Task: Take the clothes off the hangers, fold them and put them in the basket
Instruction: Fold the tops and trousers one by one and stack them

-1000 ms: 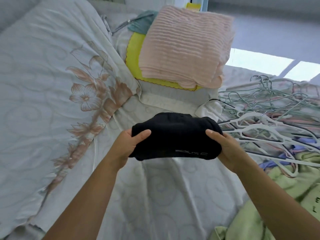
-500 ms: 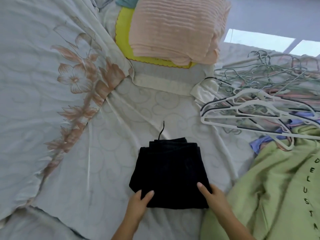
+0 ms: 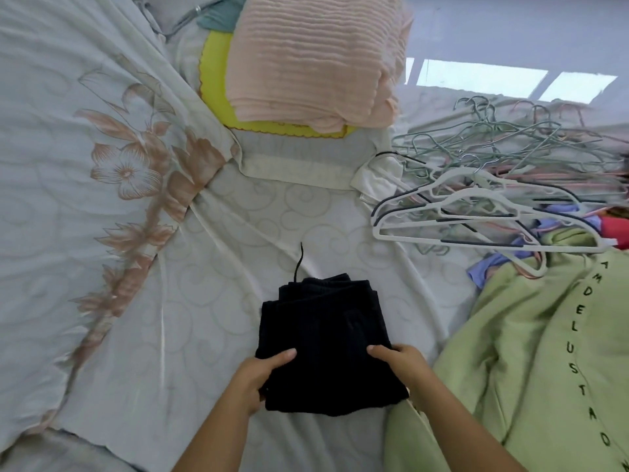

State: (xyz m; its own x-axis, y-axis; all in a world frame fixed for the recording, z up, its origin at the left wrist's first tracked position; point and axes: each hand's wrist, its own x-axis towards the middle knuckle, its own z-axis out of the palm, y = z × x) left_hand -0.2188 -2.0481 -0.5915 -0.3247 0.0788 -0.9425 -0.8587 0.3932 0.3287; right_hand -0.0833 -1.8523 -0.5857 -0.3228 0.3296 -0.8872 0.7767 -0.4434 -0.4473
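So, garment: the folded black knit garment lay as a compact bundle on the white swirl-patterned bedsheet, right in front of the person, with its black drawstring trailing off the far edge.
Left hand: the left hand grasped the near-left corner, thumb on top and fingers tucked under the edge, probably so the layers wouldn't slide apart.
Right hand: the right hand did the same on the near-right side, thumb over the fabric and the rest wrapped beneath.
Why two hands: pinching both sides looked like the way to carry the fold as one piece instead of letting it flop open.
Stage: the folding looked done, so the next job was likely the drop into the basket.
Basket: not in view, so no telling which way it had to go.
Hangers: a tangled heap of wire and plastic hangers sat well off to the right, seemingly tossed there once emptied.
Next in line: a pale green sweatshirt with black lettering was bunched up just beside the right hand.
Background: a folded pink ribbed blanket sat at the far end of the bed.
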